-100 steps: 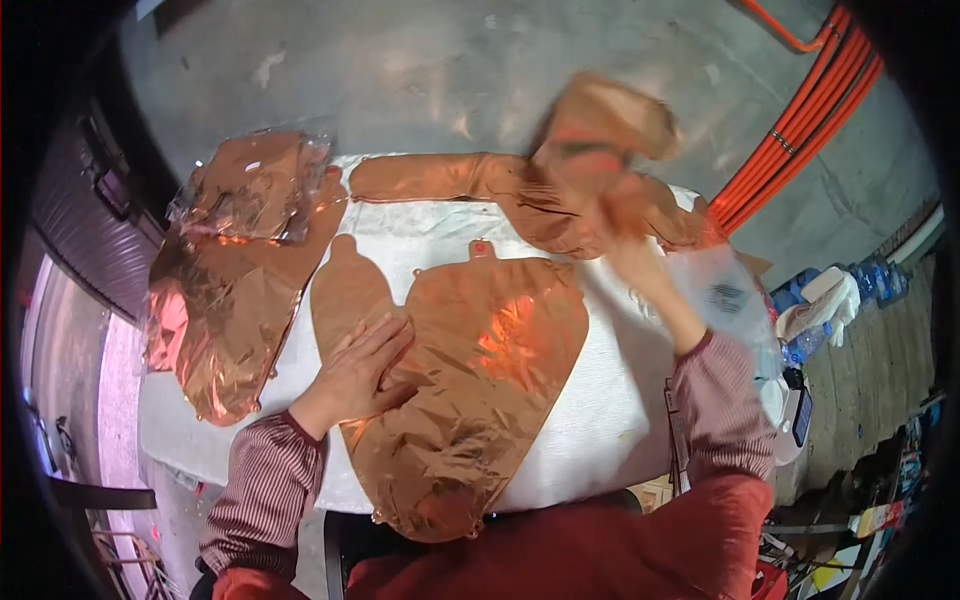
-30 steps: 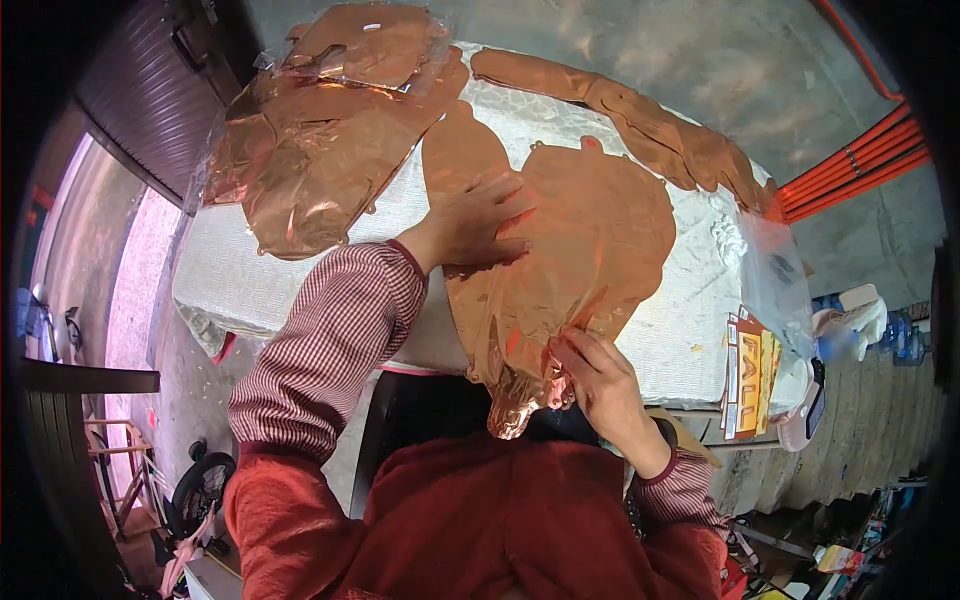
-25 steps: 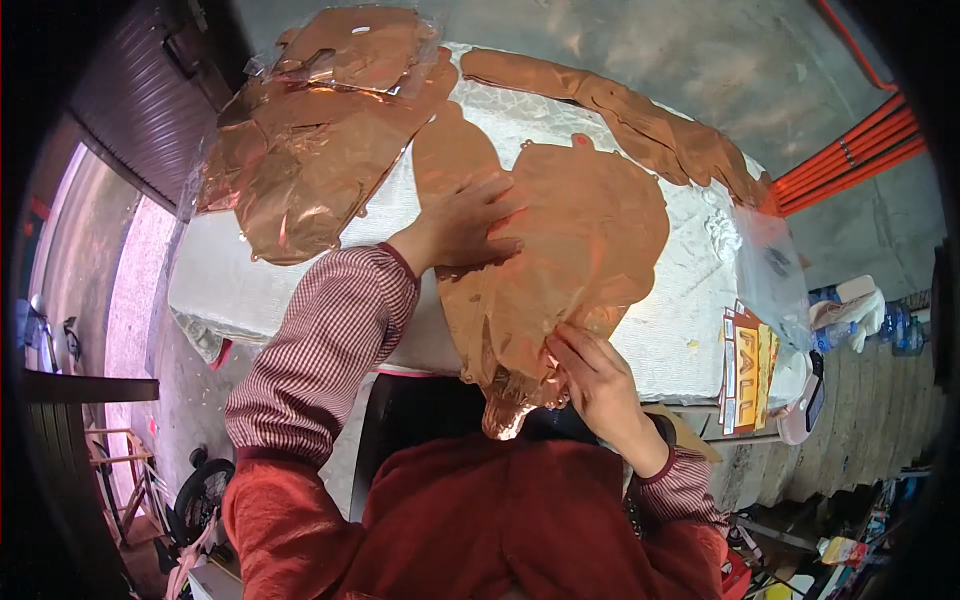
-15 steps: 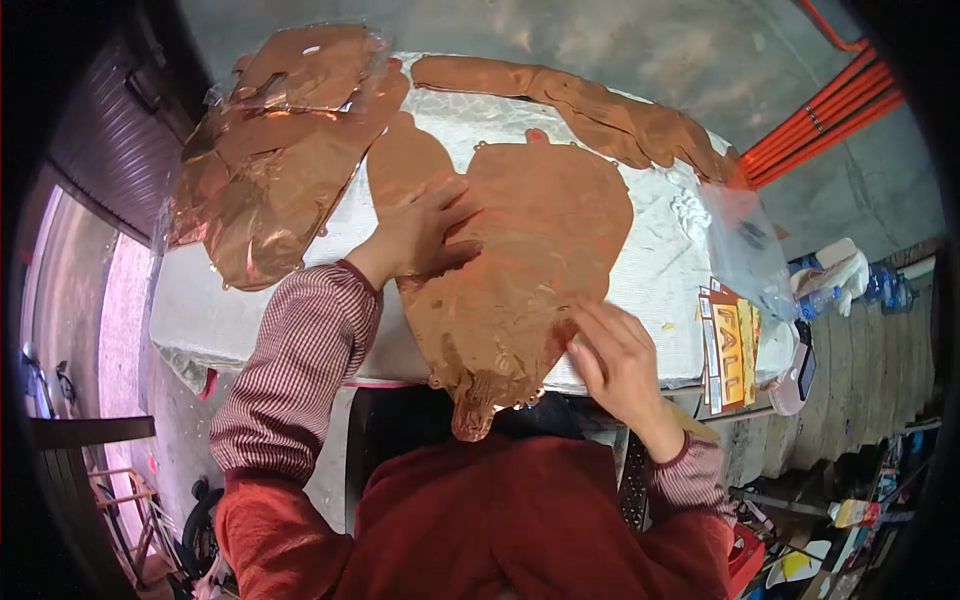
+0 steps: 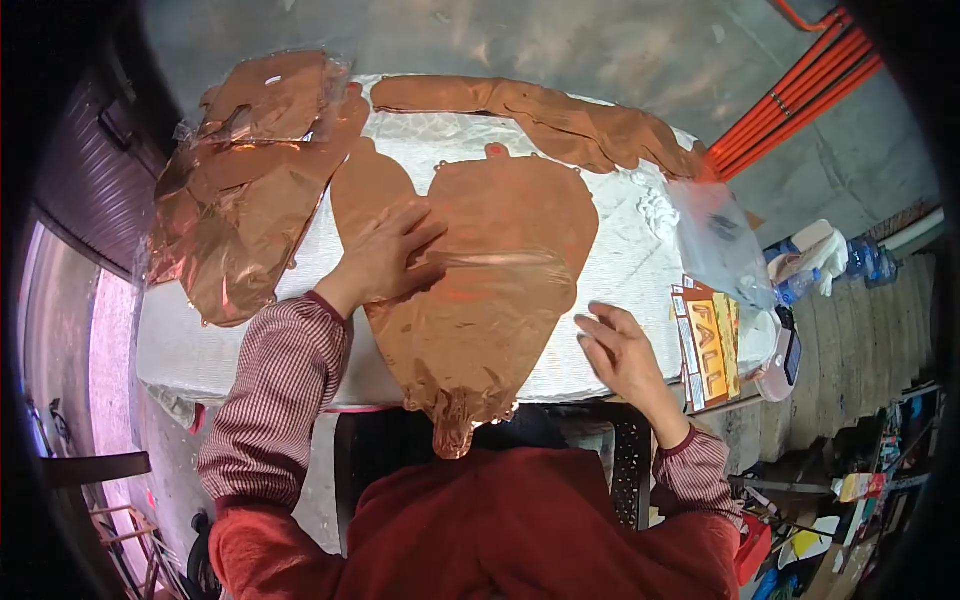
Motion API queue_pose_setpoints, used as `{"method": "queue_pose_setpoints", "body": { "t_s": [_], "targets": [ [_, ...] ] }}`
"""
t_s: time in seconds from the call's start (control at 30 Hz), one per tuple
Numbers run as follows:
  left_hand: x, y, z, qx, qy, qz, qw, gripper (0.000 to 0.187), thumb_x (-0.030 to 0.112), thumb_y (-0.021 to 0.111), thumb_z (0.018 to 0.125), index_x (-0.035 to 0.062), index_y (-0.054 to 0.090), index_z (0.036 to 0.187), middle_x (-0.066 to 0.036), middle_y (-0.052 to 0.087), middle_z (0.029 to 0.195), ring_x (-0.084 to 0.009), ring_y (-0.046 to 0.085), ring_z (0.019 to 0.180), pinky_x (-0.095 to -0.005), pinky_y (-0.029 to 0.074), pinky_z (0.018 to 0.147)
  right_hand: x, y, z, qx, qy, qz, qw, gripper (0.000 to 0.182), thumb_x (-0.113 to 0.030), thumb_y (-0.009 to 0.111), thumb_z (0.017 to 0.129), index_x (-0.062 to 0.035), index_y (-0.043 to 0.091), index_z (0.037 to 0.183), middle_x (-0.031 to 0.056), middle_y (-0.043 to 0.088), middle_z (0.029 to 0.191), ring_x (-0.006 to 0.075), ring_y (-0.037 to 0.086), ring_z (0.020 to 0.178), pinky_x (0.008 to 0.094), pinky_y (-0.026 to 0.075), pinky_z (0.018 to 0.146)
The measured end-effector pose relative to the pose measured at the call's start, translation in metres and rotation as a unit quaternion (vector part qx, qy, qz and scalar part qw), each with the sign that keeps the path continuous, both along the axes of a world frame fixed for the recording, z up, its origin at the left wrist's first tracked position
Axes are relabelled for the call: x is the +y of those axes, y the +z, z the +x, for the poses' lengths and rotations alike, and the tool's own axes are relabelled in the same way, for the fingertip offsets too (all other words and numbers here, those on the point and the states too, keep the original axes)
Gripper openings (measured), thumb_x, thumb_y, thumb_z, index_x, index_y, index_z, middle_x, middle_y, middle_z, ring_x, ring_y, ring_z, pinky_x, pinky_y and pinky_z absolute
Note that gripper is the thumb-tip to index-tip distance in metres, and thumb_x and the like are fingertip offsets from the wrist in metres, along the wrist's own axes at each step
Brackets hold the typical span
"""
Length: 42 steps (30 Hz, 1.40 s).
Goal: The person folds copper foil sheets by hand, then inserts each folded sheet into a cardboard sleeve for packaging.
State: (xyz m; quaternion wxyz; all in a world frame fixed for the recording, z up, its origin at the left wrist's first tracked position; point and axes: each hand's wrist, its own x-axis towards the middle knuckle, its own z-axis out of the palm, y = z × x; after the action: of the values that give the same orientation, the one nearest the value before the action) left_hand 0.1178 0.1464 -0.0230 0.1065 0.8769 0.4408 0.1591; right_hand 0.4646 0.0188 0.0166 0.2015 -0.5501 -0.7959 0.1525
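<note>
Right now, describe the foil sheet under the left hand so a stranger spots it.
Find the white table, then the middle of its near edge. The wide copper-coloured foil sheet there tapers to a narrow tip overhanging that edge. Unlike the other foil pieces, it has the left hand on it.

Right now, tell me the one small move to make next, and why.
Probably lay the right hand on the copper foil sheet and smooth outward: a shiny crease crosses it, the left hand rests on it, and the right appears empty beside its edge.
</note>
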Motion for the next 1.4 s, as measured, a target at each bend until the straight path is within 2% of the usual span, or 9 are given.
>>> {"method": "queue_pose_setpoints", "body": {
  "t_s": [0.37,0.8,0.9,0.97,1.07,1.1,1.13,1.2,1.4],
  "targets": [
    [0.001,-0.001,-0.001,0.025,0.009,-0.007,1.000,0.062,0.051,0.057,0.085,0.0156,0.047,0.135,-0.014,0.035,0.146,-0.0300,0.028,0.138,-0.0478,0.022,0.111,0.038,-0.012,-0.022,-0.072,0.056,0.055,0.994,0.041,-0.015,0.057,0.087,-0.0017,0.053,0.125,0.0229,0.043,0.136,0.0388,0.039,0.127,0.0453,0.032,0.105],
    [-0.001,0.002,0.000,0.034,0.013,-0.041,0.998,0.062,0.050,0.057,0.086,0.0188,0.044,0.139,-0.011,0.029,0.150,-0.0299,0.021,0.141,-0.0505,0.023,0.110,0.081,-0.039,-0.022,-0.129,0.047,0.066,0.988,0.044,-0.014,0.058,0.086,-0.0015,0.050,0.128,0.0196,0.044,0.135,0.0367,0.039,0.127,0.0442,0.033,0.104],
    [-0.002,0.006,0.001,0.040,0.013,-0.038,0.998,0.062,0.049,0.057,0.086,0.0200,0.043,0.139,-0.011,0.029,0.150,-0.0298,0.022,0.140,-0.0502,0.023,0.110,0.100,-0.046,-0.039,-0.042,0.044,0.117,0.991,0.046,-0.025,0.054,0.092,-0.0033,0.046,0.132,0.0172,0.046,0.133,0.0306,0.042,0.126,0.0391,0.035,0.102],
    [-0.003,0.005,0.001,0.036,0.010,-0.030,0.999,0.062,0.049,0.057,0.086,0.0204,0.043,0.139,-0.011,0.029,0.150,-0.0300,0.022,0.140,-0.0499,0.024,0.110,0.132,-0.066,-0.050,0.310,-0.018,-0.067,0.948,0.052,-0.037,0.043,0.098,-0.0042,0.038,0.139,0.0154,0.046,0.134,0.0243,0.042,0.127,0.0356,0.036,0.103],
    [-0.002,0.004,0.000,0.032,0.009,-0.021,0.999,0.062,0.049,0.057,0.086,0.0207,0.043,0.139,-0.011,0.030,0.150,-0.0301,0.023,0.140,-0.0493,0.025,0.109,0.140,-0.047,-0.076,0.338,-0.034,-0.020,0.940,0.055,-0.040,0.033,0.101,-0.0040,0.030,0.143,0.0144,0.040,0.141,0.0226,0.039,0.130,0.0335,0.034,0.104],
    [-0.002,0.003,0.000,0.032,0.009,-0.019,0.999,0.062,0.049,0.057,0.086,0.0207,0.043,0.139,-0.011,0.030,0.149,-0.0300,0.024,0.140,-0.0491,0.026,0.108,0.136,-0.035,-0.090,0.440,-0.031,-0.091,0.893,0.057,-0.035,0.031,0.101,0.0057,0.029,0.140,0.0253,0.032,0.145,0.0360,0.030,0.135,0.0369,0.024,0.110],
    [-0.001,0.001,0.000,0.031,0.009,-0.019,0.999,0.062,0.049,0.057,0.086,0.0207,0.043,0.139,-0.011,0.030,0.149,-0.0300,0.024,0.140,-0.0491,0.026,0.108,0.138,-0.036,-0.099,0.439,-0.030,-0.091,0.893,0.057,-0.035,0.031,0.101,0.0057,0.029,0.140,0.0253,0.032,0.145,0.0360,0.030,0.135,0.0369,0.024,0.110],
    [0.002,-0.003,-0.001,0.034,-0.002,0.001,0.999,0.062,0.050,0.057,0.086,0.0203,0.044,0.138,-0.012,0.031,0.149,-0.0294,0.025,0.139,-0.0488,0.026,0.108,0.148,-0.037,-0.112,0.277,-0.082,0.095,0.953,0.057,-0.035,0.035,0.101,0.0052,0.030,0.140,0.0266,0.029,0.146,0.0386,0.024,0.138,0.0386,0.021,0.112],
    [0.001,-0.007,0.000,0.041,0.011,0.007,0.999,0.063,0.052,0.057,0.085,0.0196,0.044,0.137,-0.012,0.032,0.148,-0.0275,0.026,0.139,-0.0484,0.026,0.108,0.152,-0.041,-0.131,-0.049,-0.044,0.103,0.992,0.056,-0.037,0.044,0.096,-0.0021,0.038,0.139,0.0307,0.026,0.145,0.0438,0.023,0.136,0.0458,0.024,0.109]
  ]
}}
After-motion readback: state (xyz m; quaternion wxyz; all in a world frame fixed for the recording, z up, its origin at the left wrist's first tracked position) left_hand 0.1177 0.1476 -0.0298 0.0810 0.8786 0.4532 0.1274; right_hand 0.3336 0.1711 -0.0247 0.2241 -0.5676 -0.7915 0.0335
